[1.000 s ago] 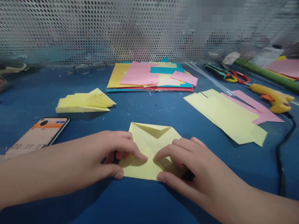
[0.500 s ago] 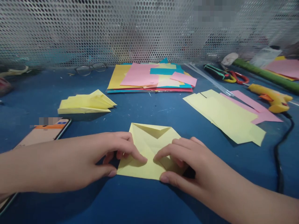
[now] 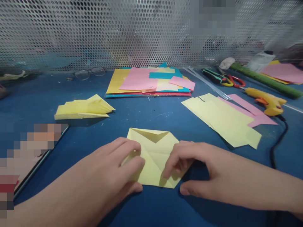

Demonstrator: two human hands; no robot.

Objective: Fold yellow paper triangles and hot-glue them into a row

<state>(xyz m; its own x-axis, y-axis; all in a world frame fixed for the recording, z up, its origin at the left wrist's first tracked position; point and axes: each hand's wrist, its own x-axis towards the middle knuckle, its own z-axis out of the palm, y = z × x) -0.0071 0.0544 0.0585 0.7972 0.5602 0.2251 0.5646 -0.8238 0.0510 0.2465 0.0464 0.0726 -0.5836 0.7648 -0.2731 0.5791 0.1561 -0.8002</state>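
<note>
Pale yellow folded paper [image 3: 155, 160] lies on the blue table [image 3: 151, 208] between my hands, a shaded triangular gap showing at its far edge. My left hand [image 3: 110, 170] curls over its left side, thumb by the near edge, though I cannot tell whether I'm pinching it; my right hand [image 3: 219, 170] is spread, index fingertip on the paper, thumb clear of it.
</note>
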